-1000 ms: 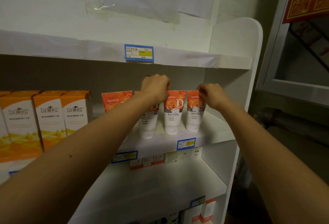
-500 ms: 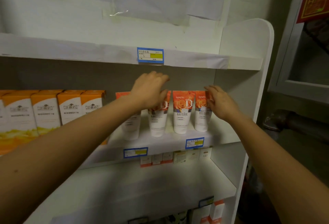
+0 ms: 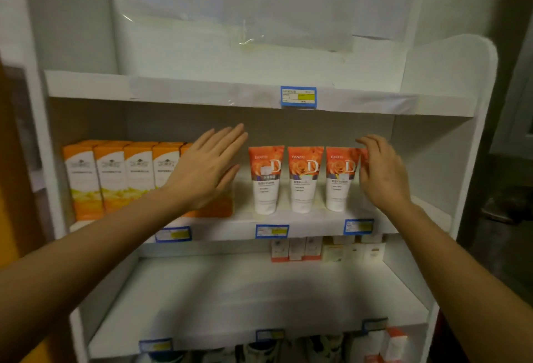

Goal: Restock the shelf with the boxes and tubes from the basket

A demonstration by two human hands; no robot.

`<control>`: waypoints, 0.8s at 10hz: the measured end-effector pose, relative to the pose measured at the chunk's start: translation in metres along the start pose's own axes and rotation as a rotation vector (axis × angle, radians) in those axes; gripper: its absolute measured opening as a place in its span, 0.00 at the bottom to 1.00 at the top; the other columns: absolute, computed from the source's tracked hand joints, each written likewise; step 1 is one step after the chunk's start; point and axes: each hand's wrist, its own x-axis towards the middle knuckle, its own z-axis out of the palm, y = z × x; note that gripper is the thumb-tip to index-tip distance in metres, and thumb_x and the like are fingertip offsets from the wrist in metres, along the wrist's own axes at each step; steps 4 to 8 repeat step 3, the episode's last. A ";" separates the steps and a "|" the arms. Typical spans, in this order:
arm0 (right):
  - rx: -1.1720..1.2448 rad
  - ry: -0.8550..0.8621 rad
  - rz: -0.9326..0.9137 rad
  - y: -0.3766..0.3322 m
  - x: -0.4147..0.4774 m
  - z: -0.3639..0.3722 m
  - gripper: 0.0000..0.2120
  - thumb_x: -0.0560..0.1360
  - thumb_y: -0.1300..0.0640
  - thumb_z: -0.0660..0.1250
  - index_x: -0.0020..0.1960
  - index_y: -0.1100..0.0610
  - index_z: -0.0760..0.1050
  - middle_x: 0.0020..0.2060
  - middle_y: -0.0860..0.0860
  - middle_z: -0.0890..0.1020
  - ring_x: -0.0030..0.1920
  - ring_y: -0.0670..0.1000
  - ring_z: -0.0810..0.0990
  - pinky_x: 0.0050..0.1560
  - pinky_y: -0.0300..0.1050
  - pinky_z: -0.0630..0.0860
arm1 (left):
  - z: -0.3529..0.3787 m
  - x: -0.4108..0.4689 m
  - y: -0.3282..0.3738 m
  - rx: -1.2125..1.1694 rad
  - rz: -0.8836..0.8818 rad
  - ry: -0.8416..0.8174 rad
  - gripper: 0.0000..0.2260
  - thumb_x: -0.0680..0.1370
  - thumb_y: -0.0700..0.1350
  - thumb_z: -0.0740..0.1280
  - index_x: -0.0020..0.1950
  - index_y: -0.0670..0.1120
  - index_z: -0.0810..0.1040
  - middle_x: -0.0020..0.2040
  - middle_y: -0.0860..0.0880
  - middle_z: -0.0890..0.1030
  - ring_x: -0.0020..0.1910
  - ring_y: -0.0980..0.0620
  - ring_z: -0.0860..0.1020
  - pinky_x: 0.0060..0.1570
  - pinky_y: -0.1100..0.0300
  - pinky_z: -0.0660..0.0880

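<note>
Three orange-and-white tubes (image 3: 303, 179) stand cap-down in a row on the middle shelf (image 3: 311, 222) of the white rack. A fourth tube (image 3: 364, 156) shows only as an orange edge behind my right hand (image 3: 380, 172), whose relaxed fingers lie against it. My left hand (image 3: 207, 166) hovers flat with straight fingers, left of the tubes and in front of the orange boxes (image 3: 121, 178), holding nothing. The basket is out of view.
The top shelf (image 3: 202, 90) carries a blue price label (image 3: 298, 97). Small white and orange boxes (image 3: 326, 248) sit at the back of the lower shelf (image 3: 259, 299). More products line the bottom edge. A dark wall and a window frame are to the right.
My left hand let go of the tube tops, opened flat and moved left in front of the boxes. My right hand loosened at the rightmost tube. The camera pulled back and turned left.
</note>
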 end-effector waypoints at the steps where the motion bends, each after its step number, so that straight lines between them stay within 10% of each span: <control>1: 0.047 -0.003 0.015 -0.012 -0.026 0.006 0.20 0.75 0.63 0.62 0.67 0.58 0.68 0.66 0.57 0.72 0.65 0.58 0.71 0.66 0.54 0.66 | -0.003 -0.033 -0.014 0.015 -0.068 -0.014 0.31 0.78 0.60 0.37 0.75 0.45 0.56 0.76 0.45 0.58 0.75 0.46 0.60 0.74 0.55 0.48; 8: 0.003 -0.101 0.054 -0.021 -0.077 0.012 0.22 0.75 0.65 0.62 0.68 0.57 0.66 0.68 0.55 0.71 0.66 0.58 0.70 0.64 0.53 0.67 | 0.014 -0.096 -0.035 0.029 -0.217 0.014 0.31 0.77 0.60 0.36 0.76 0.46 0.50 0.75 0.49 0.49 0.75 0.50 0.52 0.73 0.57 0.42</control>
